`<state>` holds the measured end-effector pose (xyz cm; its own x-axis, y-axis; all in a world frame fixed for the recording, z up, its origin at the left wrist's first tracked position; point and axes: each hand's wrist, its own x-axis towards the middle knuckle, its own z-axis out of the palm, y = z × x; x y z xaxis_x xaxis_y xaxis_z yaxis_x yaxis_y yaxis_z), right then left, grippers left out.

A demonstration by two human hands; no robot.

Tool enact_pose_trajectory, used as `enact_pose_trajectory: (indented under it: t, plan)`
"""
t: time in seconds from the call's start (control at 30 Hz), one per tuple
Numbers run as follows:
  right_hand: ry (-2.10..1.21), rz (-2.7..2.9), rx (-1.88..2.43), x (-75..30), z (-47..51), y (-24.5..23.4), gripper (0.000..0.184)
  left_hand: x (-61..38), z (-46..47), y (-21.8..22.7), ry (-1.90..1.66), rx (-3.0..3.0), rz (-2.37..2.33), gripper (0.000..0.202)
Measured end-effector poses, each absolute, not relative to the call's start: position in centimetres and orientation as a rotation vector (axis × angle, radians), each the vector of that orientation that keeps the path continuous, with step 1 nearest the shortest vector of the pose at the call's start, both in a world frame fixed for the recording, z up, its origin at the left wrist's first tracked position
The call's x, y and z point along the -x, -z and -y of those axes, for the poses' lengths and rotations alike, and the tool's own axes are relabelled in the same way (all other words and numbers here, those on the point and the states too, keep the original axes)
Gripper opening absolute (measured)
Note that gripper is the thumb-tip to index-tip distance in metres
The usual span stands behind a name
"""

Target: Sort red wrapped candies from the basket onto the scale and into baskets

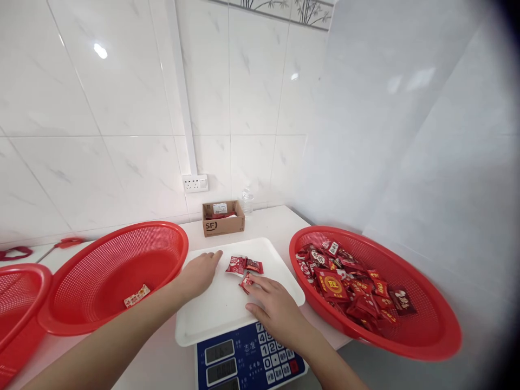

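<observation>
My right hand (274, 306) reaches over the white tray (211, 317) of a scale. Its fingertips rest at a small red wrapped candy (246, 283), while the thumb stays apart from it. Just beyond lie two more red packets, a candy with white lettering (235, 264) and a darker one (254, 265) beside it. Over the tray's left side is my left hand (203, 271), palm down, one finger stretched out toward the packets. Nothing shows in it; its palm side is hidden.
At the right, a red basket (430, 330) holds many wrapped candies. Another red basket (101, 276) at the left holds one pale packet (137, 296). Behind the tray stand a cardboard box (223, 226) and a clear bottle (247, 200). The scale's panel (252, 357) faces me.
</observation>
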<state>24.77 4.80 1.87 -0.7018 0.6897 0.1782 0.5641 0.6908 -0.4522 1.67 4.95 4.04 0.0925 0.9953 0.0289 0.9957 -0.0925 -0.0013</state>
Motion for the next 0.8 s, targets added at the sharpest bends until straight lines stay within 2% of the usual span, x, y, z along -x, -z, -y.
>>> enact_pose_trajectory:
  t: [0.2, 0.33, 0.47, 0.67, 0.8]
  plan:
    - [-0.539, 2.564, 1.001, -24.8, -4.9, -1.7, 0.042, 2.7, -3.3, -7.3, 0.0, 1.982, 2.268, 0.046]
    - [-0.548, 2.553, 0.997, -24.9, -4.9, -1.8, 0.042, 4.4, -2.5, -7.9, 0.002, 1.914, 2.322, 0.042]
    - [-0.543, 2.555, 1.007, -24.8, -4.9, -1.8, 0.042, 2.3, -2.8, -6.8, 0.046, 2.18, 2.192, 0.041]
    - [-0.53, 2.534, 1.0, -24.8, -4.9, -1.5, 0.04, -3.2, -4.8, -5.0, 0.176, 2.789, 1.831, 0.055]
    - [-0.533, 2.519, 1.019, -24.8, -4.8, -1.5, 0.039, -4.5, -6.5, -4.6, 0.157, 2.894, 1.739, 0.054]
